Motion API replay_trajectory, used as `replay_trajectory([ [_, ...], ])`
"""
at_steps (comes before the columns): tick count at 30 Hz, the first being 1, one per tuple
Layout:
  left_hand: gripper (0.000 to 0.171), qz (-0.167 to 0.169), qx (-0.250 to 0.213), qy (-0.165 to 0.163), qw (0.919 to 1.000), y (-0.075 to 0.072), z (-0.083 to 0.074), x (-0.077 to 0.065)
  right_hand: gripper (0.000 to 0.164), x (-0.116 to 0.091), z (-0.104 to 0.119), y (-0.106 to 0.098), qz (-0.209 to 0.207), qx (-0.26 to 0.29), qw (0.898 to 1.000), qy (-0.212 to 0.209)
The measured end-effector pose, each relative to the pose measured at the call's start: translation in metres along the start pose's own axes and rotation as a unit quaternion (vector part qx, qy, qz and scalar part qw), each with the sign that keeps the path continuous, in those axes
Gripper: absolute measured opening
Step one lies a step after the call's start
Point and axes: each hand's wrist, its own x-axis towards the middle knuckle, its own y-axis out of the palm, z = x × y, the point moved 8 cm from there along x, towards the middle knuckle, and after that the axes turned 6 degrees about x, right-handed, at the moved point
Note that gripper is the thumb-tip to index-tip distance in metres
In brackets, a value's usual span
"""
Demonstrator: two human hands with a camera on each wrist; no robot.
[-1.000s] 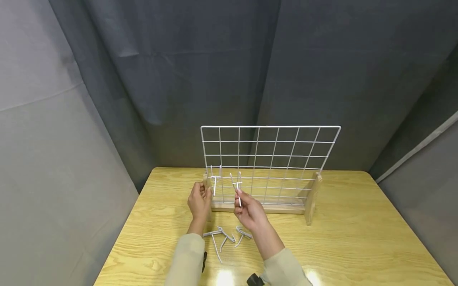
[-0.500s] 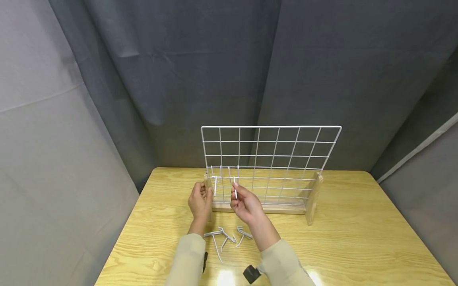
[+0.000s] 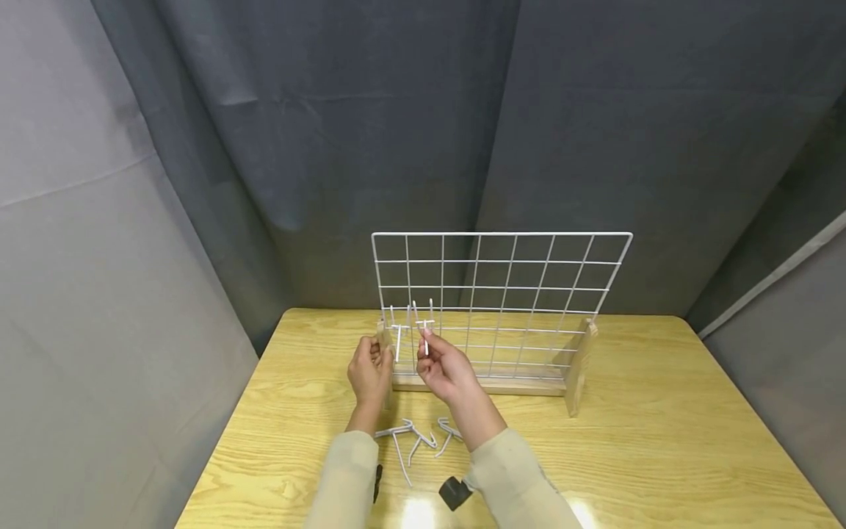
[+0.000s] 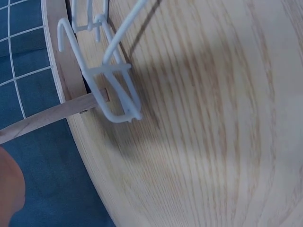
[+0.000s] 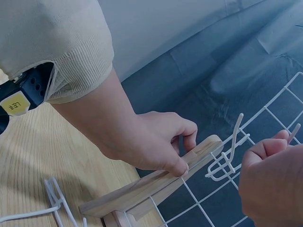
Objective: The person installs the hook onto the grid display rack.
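Observation:
My left hand [image 3: 370, 371] grips the left wooden upright of a white wire grid rack [image 3: 500, 235]; in the right wrist view its thumb and fingers straddle the wooden upright [image 5: 156, 185]. Between right thumb and fingers, my right hand [image 3: 451, 371] pinches a white wire display hook [image 3: 425, 322] by its prong. That hook's two bent ends point up and overlap the grid wires. Just left of it, another white hook [image 3: 398, 345] hangs on the grid with its prong toward me. In the right wrist view, my right hand [image 5: 274, 182] mostly hides its hook.
Several loose white hooks [image 3: 401, 455] lie on the wooden table [image 3: 648, 455] in front of the rack, between my forearms. The right wooden upright [image 3: 577, 375] stands at the rack's far end. Dark curtains [image 3: 396, 147] hang behind the table.
My right hand has moved left and slightly up with its hook, bringing it against the grid close beside the hanging hook. My left hand stays on the upright.

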Motion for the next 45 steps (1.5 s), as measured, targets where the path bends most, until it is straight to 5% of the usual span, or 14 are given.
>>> replay_trajectory([
  [33,0.020,0.008,-0.001,-0.003,1.0000,0.002,-0.001,0.006,0.011,0.015,-0.009,-0.019,-0.022,0.015,1.000,-0.016],
  [45,0.018,0.005,0.001,0.003,1.0000,0.001,0.001,0.002,0.021,-0.008,-0.004,-0.027,-0.005,-0.036,0.998,-0.046],
])
